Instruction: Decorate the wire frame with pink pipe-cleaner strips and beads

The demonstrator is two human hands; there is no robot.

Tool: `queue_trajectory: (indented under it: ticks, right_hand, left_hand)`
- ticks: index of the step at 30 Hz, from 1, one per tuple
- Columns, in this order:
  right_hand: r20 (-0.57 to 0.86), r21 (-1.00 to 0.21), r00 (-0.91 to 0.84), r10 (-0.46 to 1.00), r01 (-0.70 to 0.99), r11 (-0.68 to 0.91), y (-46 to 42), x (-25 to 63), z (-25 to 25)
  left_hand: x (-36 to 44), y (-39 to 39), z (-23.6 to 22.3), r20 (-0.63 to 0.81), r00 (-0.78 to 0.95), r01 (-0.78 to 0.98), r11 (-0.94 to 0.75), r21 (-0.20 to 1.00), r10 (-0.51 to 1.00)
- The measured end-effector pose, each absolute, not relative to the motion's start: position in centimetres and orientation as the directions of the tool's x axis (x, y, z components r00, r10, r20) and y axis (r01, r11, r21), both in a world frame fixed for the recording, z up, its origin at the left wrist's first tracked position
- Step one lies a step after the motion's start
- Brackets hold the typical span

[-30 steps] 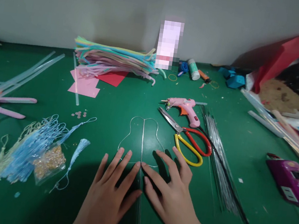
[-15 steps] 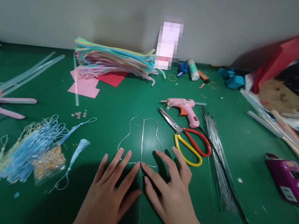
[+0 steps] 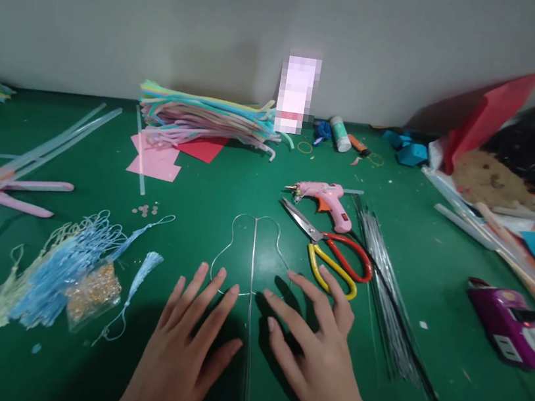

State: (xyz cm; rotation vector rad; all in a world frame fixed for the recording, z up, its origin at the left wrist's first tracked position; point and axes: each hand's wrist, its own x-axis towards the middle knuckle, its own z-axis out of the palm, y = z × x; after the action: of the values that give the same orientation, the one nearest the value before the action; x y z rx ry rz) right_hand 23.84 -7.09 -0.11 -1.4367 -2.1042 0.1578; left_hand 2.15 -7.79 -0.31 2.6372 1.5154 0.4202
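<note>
A thin silver wire frame [image 3: 253, 252] lies flat on the green table, bent into a rounded two-lobed outline with wires down its middle. Those wires run on toward me as a loose stem between my hands. My left hand [image 3: 196, 336] rests palm down with fingers spread, its fingertips over the frame's lower left edge. On the other side, my right hand [image 3: 313, 333] is spread too, its fingertips by the lower right edge. Neither hand grips anything. Scissors [image 3: 315, 234] with red and yellow handles lie just beyond my right hand.
Beyond the scissors lie a pink glue gun [image 3: 329, 202] and a bundle of straight wires [image 3: 384, 290]. At left are tassels [image 3: 51, 283] and a bag of gold beads [image 3: 94, 292]. Fuzzy pipe cleaners [image 3: 209, 119] are heaped at the back. A purple power strip [image 3: 513, 325] sits at right.
My hands have moved apart, the left one leftward and the right one rightward. Their index fingers have left the middle of the wire frame. The view has tilted up slightly.
</note>
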Motion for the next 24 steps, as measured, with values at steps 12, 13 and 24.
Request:
queue_trajectory:
  ticks: [12,13,24]
  right_hand:
    - [0.351,-0.372,-0.295,0.889,0.827,0.421,0.0,26.6,0.4]
    - [0.346,-0.38,-0.295,0.891,0.824,0.42,0.8,26.5,0.3]
    - [0.439,-0.355,-0.193,0.878,0.86,0.367,3.6,25.0,-1.9]
  left_hand:
    - [-0.1,0.9,1.2,0.049,0.546,0.806,-0.54,0.243,0.836]
    - [0.4,1.3,0.9,0.039,0.565,0.795,-0.557,0.239,0.824]
    - [2.9,1.1,-0.4,0.152,0.618,0.758,-0.636,0.143,0.771]
